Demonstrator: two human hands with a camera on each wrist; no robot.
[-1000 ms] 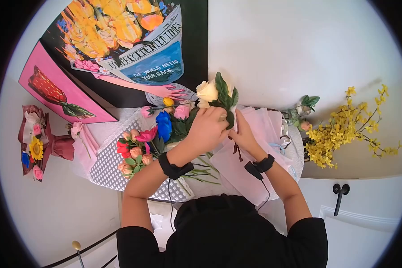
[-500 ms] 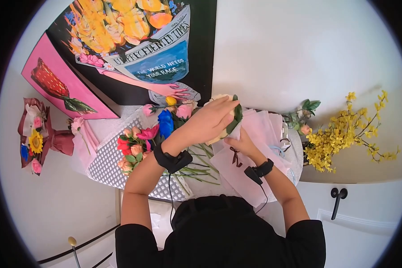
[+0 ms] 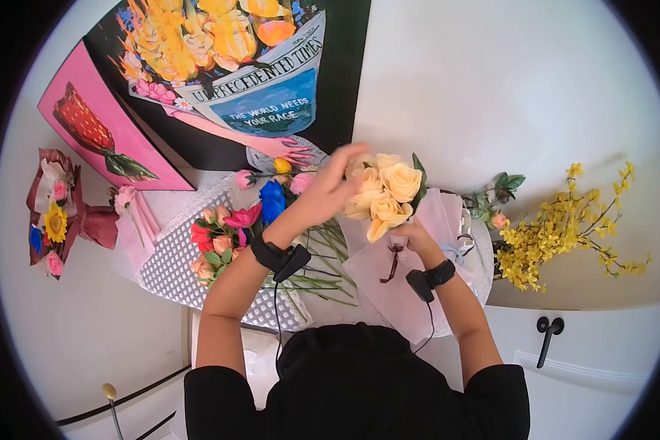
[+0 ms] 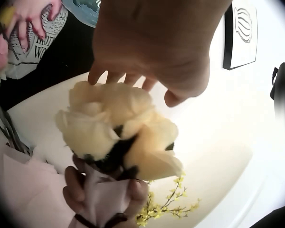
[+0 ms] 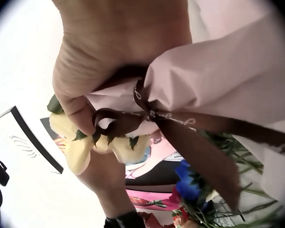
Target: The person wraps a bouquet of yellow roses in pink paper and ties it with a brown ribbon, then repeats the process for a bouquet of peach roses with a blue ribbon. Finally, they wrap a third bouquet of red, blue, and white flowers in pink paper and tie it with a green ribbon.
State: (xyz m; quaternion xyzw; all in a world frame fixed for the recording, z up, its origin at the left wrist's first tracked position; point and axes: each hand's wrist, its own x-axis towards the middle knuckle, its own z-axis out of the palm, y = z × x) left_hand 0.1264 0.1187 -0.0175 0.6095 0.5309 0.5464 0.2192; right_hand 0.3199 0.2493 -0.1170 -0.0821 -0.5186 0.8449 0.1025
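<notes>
A bouquet of cream roses with green leaves faces up above the table. Its stems are wrapped in pale pink paper and tied with a brown ribbon bow. My right hand grips the wrapped neck just under the blossoms, with its thumb and fingers curled around the paper in the left wrist view. At the left side of the roses is my left hand, slightly blurred. Its fingers are extended, and the fingertips are right at the outer petals.
Loose stems with a blue flower, pink blooms and peach roses lie on the table's left half. Pink wrapping sheets spread below the bouquet. Yellow branches stand at right; paintings lean behind. A small wrapped bouquet is far left.
The roses have turned from tilted away to facing the head camera. My left hand has come off the blossoms' top to their left side. The right hand keeps its grip.
</notes>
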